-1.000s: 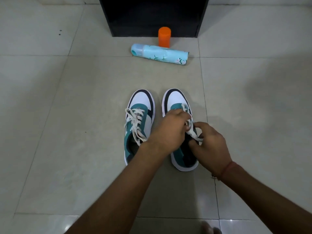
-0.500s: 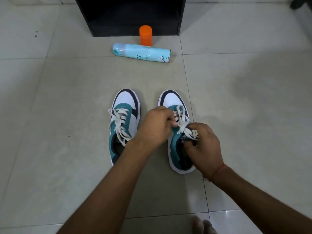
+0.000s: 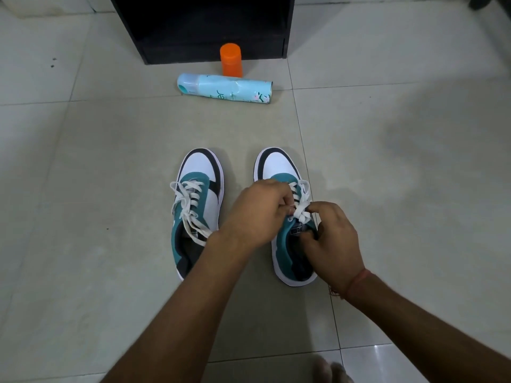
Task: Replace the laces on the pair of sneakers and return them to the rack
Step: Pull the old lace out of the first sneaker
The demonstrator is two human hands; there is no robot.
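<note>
Left hand: the left hand (image 3: 255,214) is hovering over the instep of the right sneaker (image 3: 287,217), fingers curled and pinching the white lace (image 3: 300,208) from the left side
Right hand: the right hand (image 3: 333,239) is pinching the same lace from the right with thumb and forefinger; its other fingers are curling down by the shoe's tongue and opening; a red thread band (image 3: 356,283) is circling the wrist
Lace: it is running crossed through the eyelets of the right sneaker; its upper part is being held between the two hands
Right sneaker: teal, white and black; standing upright on the floor (image 3: 96,189), toe pointing away from the person
Left sneaker: the left sneaker (image 3: 197,208) is standing just beside its mate, apart from both hands; its own white lace is lying loose across the tongue
Spray can: a light blue spray can (image 3: 225,89) is lying on its side beyond the shoes
Orange cap: an orange cap (image 3: 231,60) is standing upright just behind the can
Rack: a black rack (image 3: 210,26) is standing at the far edge, directly behind the cap; its interior is too dark to read
Foot: bare toes (image 3: 331,371) are showing at the bottom edge
</note>
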